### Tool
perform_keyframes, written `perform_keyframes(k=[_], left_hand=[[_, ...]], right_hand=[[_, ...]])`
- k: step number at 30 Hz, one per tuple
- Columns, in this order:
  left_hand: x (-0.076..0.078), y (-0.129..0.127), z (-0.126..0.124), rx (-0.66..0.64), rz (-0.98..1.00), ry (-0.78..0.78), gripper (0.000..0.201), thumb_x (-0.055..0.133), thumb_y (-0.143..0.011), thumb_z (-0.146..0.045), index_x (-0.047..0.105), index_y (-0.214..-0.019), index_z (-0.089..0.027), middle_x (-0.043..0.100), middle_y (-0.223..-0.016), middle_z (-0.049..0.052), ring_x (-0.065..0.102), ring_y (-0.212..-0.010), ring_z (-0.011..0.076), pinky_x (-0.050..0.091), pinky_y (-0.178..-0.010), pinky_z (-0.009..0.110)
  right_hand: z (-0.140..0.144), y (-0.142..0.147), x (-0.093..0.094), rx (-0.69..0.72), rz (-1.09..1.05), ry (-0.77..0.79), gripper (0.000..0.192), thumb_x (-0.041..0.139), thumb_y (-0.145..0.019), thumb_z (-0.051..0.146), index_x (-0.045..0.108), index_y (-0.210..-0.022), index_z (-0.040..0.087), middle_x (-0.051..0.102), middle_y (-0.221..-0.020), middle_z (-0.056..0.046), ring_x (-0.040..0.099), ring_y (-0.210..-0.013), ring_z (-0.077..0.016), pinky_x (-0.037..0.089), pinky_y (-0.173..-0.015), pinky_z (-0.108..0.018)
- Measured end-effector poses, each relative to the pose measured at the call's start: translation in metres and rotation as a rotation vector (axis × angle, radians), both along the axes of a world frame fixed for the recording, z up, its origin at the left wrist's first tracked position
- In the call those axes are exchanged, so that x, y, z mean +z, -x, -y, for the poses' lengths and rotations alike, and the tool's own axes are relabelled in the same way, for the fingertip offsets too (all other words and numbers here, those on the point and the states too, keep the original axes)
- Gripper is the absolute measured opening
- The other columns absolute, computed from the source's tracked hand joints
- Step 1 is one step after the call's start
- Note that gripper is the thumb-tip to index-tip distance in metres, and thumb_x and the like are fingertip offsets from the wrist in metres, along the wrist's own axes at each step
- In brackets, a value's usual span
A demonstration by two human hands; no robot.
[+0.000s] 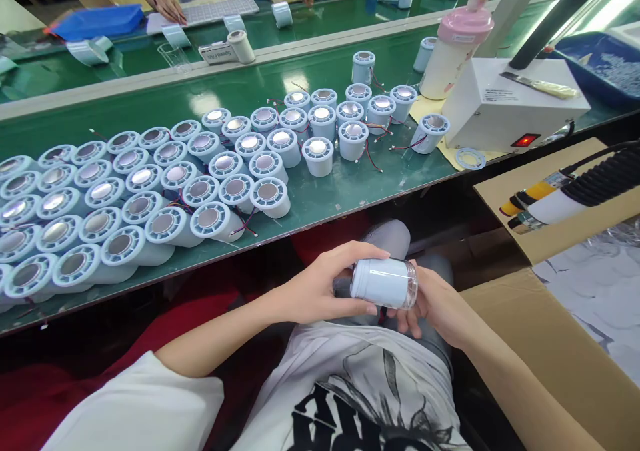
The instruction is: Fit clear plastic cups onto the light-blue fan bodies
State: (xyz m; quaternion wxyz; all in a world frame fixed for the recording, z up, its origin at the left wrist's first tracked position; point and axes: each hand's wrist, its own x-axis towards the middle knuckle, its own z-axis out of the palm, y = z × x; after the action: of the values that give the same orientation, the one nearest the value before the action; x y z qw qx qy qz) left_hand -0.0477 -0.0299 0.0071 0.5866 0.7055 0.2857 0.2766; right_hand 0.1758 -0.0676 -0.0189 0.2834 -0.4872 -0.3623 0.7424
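Left hand (320,284) and right hand (430,304) both close their grip on a pale grey plastic cylinder with clear end cap (384,282), held horizontally above the lap, below the green desk (340,191) edge.

Left hand (313,284) fingers curled, thumb on top; right hand (430,304) cupped opposite, fingertips apparently closed, partly hidden.

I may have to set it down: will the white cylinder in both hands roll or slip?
The white cylinder looks round and smooth, so on its side it would probably roll. Its glossy wall may be slippery. Like the cylinders on the table, it likely sits steady on end.
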Motion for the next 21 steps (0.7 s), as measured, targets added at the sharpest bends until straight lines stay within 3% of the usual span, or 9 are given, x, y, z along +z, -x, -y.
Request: perform_keyframes(k=[2, 3, 5, 7, 9, 12, 14, 18, 21], left_hand=[[0.003, 0.001, 0.002, 0.029, -0.05, 0.086, 0.063, 0.078, -0.079, -0.033, 0.051, -0.135, -0.021, 0.057, -0.132, 0.013, 0.059, -0.119, 0.0253, 0.054, -0.096, 0.035], [0.004, 0.001, 0.002, 0.038, -0.064, 0.127, 0.064, 0.077, -0.08, -0.035, 0.05, -0.136, -0.02, 0.056, -0.132, 0.013, 0.06, -0.118, 0.0249, 0.054, -0.095, 0.035], [0.005, 0.002, 0.003, 0.04, -0.073, 0.194, 0.065, 0.076, -0.081, -0.038, 0.049, -0.137, -0.021, 0.057, -0.132, 0.012, 0.061, -0.114, 0.0242, 0.055, -0.093, 0.034], [0.005, 0.002, 0.002, 0.025, -0.073, 0.242, 0.066, 0.075, -0.081, -0.042, 0.049, -0.138, -0.021, 0.058, -0.131, 0.012, 0.064, -0.108, 0.0234, 0.057, -0.087, 0.033], [0.006, 0.002, 0.001, 0.003, -0.053, 0.262, 0.072, 0.078, -0.078, -0.041, 0.048, -0.141, -0.022, 0.058, -0.132, 0.012, 0.064, -0.109, 0.0242, 0.056, -0.088, 0.033], [0.012, 0.003, 0.001, -0.047, -0.012, 0.268, 0.081, 0.082, -0.075, -0.03, 0.045, -0.146, -0.026, 0.051, -0.145, 0.01, 0.057, -0.125, 0.0263, 0.05, -0.104, 0.037], [0.014, 0.004, 0.002, -0.088, 0.001, 0.317, 0.078, 0.077, -0.08, -0.021, 0.041, -0.149, -0.029, 0.047, -0.15, 0.009, 0.053, -0.13, 0.0255, 0.045, -0.11, 0.039], [0.006, 0.007, 0.003, -0.101, 0.077, 0.503, 0.08, 0.071, -0.082, -0.013, 0.035, -0.152, -0.029, 0.05, -0.148, 0.009, 0.059, -0.123, 0.022, 0.048, -0.104, 0.038], [-0.002, 0.005, 0.003, -0.103, 0.127, 0.604, 0.085, 0.072, -0.08, -0.012, 0.033, -0.153, -0.027, 0.06, -0.134, 0.01, 0.065, -0.108, 0.0186, 0.052, -0.092, 0.033]], right_hand=[[0.005, -0.004, -0.008, -0.109, 0.152, -0.362, 0.019, 0.053, -0.098, 0.039, 0.056, -0.103, 0.021, 0.073, -0.09, -0.006, 0.073, -0.072, -0.0178, 0.059, -0.057, -0.025], [0.006, -0.006, -0.01, -0.134, 0.215, -0.57, 0.017, 0.057, -0.096, 0.027, 0.054, -0.112, 0.024, 0.07, -0.113, -0.008, 0.072, -0.095, -0.02, 0.062, -0.075, -0.03], [0.008, -0.01, -0.013, -0.081, 0.282, -0.958, 0.046, 0.061, -0.09, 0.008, 0.049, -0.128, 0.032, 0.049, -0.149, -0.007, 0.055, -0.131, -0.0234, 0.052, -0.104, -0.042], [0.008, -0.014, -0.012, 0.029, 0.292, -1.153, 0.059, 0.062, -0.087, 0.002, 0.05, -0.133, 0.036, 0.043, -0.155, -0.004, 0.046, -0.14, -0.0243, 0.045, -0.112, -0.046], [0.007, -0.015, -0.01, 0.077, 0.246, -1.061, 0.058, 0.067, -0.087, 0.007, 0.053, -0.135, 0.036, 0.051, -0.149, -0.005, 0.049, -0.137, -0.0243, 0.049, -0.108, -0.044], [0.007, -0.014, -0.008, 0.059, 0.026, -0.663, 0.054, 0.073, -0.088, 0.029, 0.053, -0.137, 0.037, 0.059, -0.141, -0.007, 0.059, -0.127, -0.027, 0.057, -0.098, -0.043], [0.007, -0.012, -0.008, 0.036, -0.103, -0.506, 0.053, 0.074, -0.086, 0.04, 0.056, -0.136, 0.041, 0.065, -0.134, -0.005, 0.067, -0.115, -0.0269, 0.062, -0.09, -0.04], [0.009, -0.013, -0.01, 0.016, -0.061, -0.469, 0.055, 0.083, -0.077, 0.031, 0.065, -0.125, 0.048, 0.073, -0.115, 0.002, 0.074, -0.09, -0.0225, 0.064, -0.075, -0.031], [0.009, -0.014, -0.009, 0.011, 0.071, -0.443, 0.052, 0.077, -0.077, 0.015, 0.07, -0.12, 0.044, 0.075, -0.1, 0.004, 0.072, -0.072, -0.0169, 0.062, -0.072, -0.028]])
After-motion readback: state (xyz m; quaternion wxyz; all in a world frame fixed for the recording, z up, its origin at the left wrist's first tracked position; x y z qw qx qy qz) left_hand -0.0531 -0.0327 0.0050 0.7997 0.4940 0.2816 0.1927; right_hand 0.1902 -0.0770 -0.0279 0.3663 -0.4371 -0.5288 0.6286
